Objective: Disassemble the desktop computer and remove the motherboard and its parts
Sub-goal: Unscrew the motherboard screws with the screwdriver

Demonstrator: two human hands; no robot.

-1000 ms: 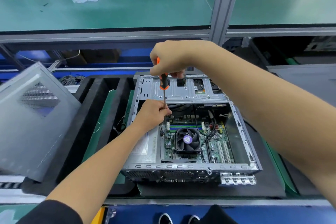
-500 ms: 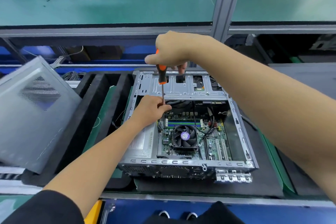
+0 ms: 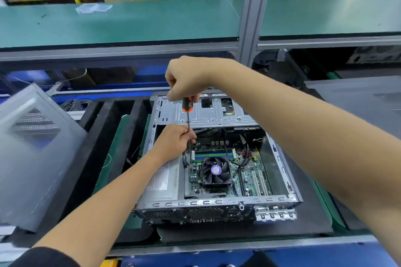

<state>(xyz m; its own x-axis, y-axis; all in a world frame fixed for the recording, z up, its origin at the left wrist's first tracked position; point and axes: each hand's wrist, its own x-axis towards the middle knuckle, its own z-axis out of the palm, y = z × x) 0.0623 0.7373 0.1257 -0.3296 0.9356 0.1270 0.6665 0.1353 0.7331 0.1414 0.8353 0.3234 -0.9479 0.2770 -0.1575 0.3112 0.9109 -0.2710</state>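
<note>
Both hands [image 3: 186, 80] on upright screwdriver [image 3: 188, 115]

1. The computer case [image 3: 217, 201] is a grey metal box. It lies flat with its side open.
2. The green motherboard [image 3: 249, 171] sits inside it.
3. A black fan [image 3: 216, 170] with a purple sticker sits on the board.

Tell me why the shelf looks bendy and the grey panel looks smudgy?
Head view: the wide-angle lens bows the green shelf and its edges; the grey side panel at the left is smeared by blur, while the cooler fan near the middle stays sharp; lighting is even, without harsh glare.
</note>
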